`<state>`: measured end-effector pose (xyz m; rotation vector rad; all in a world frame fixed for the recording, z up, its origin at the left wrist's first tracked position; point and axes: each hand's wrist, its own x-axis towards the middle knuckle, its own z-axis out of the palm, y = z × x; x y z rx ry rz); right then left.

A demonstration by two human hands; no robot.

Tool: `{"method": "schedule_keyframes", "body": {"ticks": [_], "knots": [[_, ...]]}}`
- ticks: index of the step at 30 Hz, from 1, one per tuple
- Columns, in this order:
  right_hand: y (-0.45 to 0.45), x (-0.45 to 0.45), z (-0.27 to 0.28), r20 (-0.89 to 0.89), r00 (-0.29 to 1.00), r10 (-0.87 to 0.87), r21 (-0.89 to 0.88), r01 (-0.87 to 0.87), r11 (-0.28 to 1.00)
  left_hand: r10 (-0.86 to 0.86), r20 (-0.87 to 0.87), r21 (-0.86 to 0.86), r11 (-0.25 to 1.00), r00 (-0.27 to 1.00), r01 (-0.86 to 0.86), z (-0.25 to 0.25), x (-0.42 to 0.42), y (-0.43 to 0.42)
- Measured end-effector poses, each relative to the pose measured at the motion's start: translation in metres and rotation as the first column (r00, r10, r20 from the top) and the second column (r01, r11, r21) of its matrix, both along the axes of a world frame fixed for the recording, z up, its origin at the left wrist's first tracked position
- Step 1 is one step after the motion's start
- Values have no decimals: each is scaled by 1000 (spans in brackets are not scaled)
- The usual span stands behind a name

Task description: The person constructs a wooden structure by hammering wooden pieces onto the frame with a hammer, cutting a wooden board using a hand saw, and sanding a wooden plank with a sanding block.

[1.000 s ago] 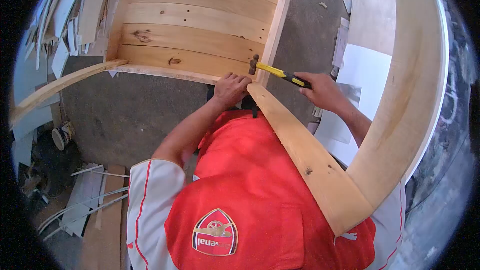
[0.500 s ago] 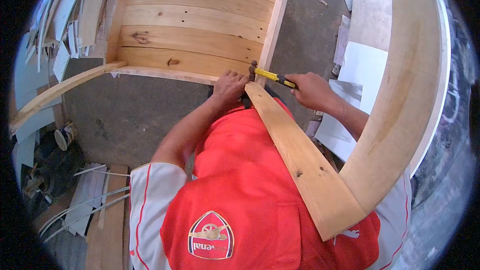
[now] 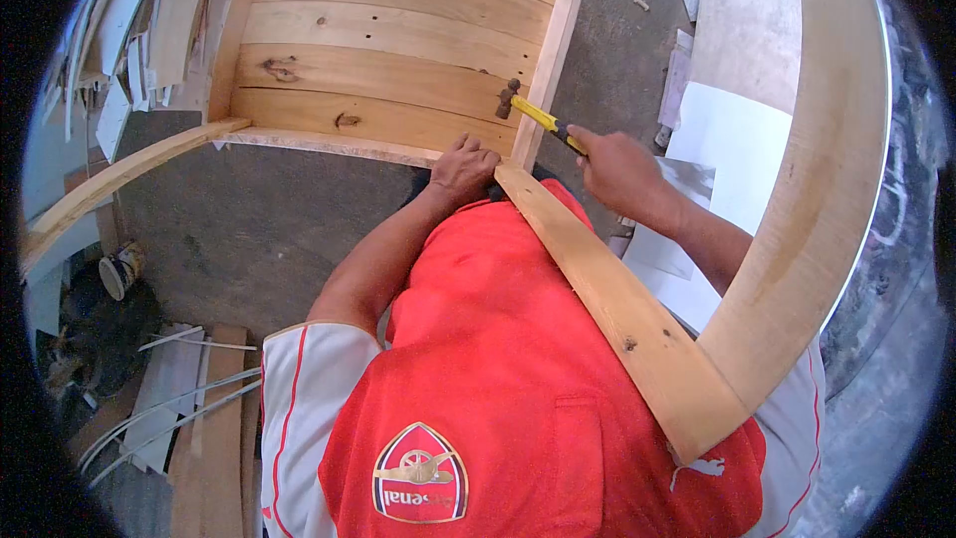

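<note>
My right hand [image 3: 622, 171] is closed round the black-and-yellow handle of a hammer [image 3: 538, 118]. The hammer's rusty head is raised over the near right corner of a wooden frame [image 3: 339, 144] backed with pine planks [image 3: 383, 75]. My left hand [image 3: 466, 171] has its fingers curled on the frame's near edge, close to that corner; whether a nail is pinched there I cannot make out. Beside it, a tapered pine board [image 3: 607, 294] meets the frame's corner with its narrow end and runs back past my right side.
A wide curved wooden panel [image 3: 817, 179] rises on my right. Past it lie white sheets [image 3: 732, 149] on the floor. A thin wooden strip [image 3: 129, 179] extends left from the frame. Offcuts [image 3: 164, 30] lean at far left, near a small bucket [image 3: 121, 271] and boards [image 3: 214, 418].
The hammer's head has lifted up and away from the frame's corner. My left hand has shifted slightly right, and the tapered board's wide end has moved right.
</note>
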<state>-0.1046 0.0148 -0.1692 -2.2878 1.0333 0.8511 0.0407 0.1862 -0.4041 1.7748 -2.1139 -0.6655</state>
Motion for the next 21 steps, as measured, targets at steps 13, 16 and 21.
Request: {"method": "schedule_keyframes", "body": {"ticks": [13, 16, 21], "knots": [[-3, 2, -17, -18, 992, 125, 90, -123, 988, -24, -28, 67, 997, 999, 26, -8, 0, 0], [-8, 6, -14, -67, 983, 171, 155, -159, 975, -17, 20, 10, 1000, 1000, 17, -5, 0, 0], [-16, 17, 3, -27, 994, 110, -7, -110, 994, -28, 54, 24, 999, 998, 26, -11, 0, 2]]}}
